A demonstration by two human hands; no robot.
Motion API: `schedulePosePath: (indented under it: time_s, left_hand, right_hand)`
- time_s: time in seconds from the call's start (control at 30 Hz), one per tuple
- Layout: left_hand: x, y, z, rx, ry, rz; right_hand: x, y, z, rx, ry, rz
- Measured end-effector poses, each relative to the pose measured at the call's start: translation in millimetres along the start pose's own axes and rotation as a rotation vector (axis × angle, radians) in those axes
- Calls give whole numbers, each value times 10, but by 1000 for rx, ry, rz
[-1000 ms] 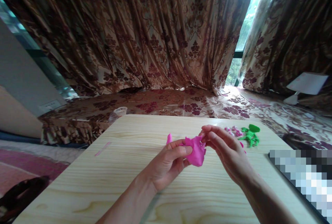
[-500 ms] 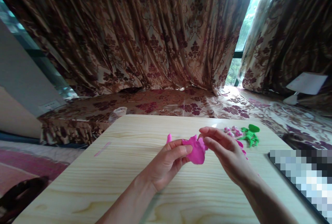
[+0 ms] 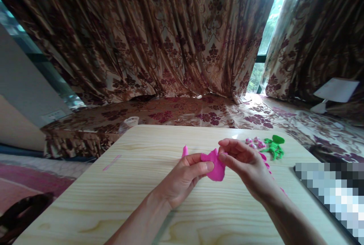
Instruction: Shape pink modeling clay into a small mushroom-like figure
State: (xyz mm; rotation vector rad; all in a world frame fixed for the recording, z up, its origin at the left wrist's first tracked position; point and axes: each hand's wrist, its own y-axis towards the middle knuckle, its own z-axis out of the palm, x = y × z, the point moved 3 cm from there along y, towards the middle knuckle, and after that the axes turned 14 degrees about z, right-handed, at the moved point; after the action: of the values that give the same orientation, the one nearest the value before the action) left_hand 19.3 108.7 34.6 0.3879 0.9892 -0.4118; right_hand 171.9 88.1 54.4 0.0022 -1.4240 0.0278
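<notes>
Above the middle of the table, a thin, ragged-edged piece of pink modelling clay is held up between my two hands. My left hand pinches its left side, thumb in front and fingers behind. With thumb and forefinger, my right hand pinches the upper right edge of the same piece. Behind my left hand a small pointed pink piece stands out; its lower end is hidden. Beside my right wrist lie several small pink pieces, partly covered by the hand and forearm.
At the table's far right are pink-and-white balls and green clay shapes. A pink strip lies at the left. A blurred-out dark-edged object occupies the right edge. A clear container stands beyond the far left corner.
My right hand has come in from just beside the pink clay and now pinches its upper edge. The clay looks flatter and turned more toward me. My left hand has kept its hold.
</notes>
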Motion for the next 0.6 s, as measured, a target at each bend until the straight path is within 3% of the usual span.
schedulePosePath:
  time_s: [0.17,0.27,0.6]
  left_hand:
    - [-6,8,-11,-9,-26,-1]
    - [-8,13,-29,-18,-41,2]
    - [-23,17,-17,5,-57,14]
  right_hand:
    - [48,-1,-39,-52,-136,33]
    - [50,3,-38,-6,-242,62]
    - [40,-11,-37,88,-266,57]
